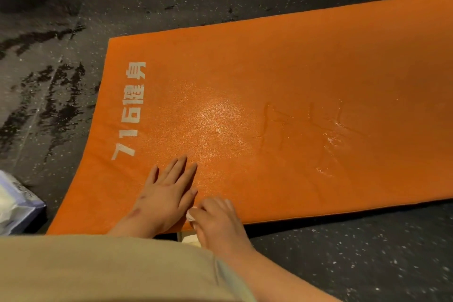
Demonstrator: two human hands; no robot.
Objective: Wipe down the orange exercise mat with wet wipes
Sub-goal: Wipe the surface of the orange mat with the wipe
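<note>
While the left hand [169, 193] lies flat on the orange mat [294, 76], its fingers straight and slightly apart, the right hand [218, 220] curls around a crumpled white wipe [190, 215] just beside it, at the mat's near edge. The two hands almost touch. The mat lies flat on a dark speckled floor [367, 252] and stretches away to the right, out of view. White lettering [130, 110] runs along its short left end. A shiny wet patch [215, 115] shows on the mat beyond the left fingertips, with wet streaks [331, 140] farther right. A pale pack [17, 203], partly cut off by the picture's left edge, sits on the floor near the mat's near left corner. Beige clothing [98, 267] fills the bottom of the view.
</note>
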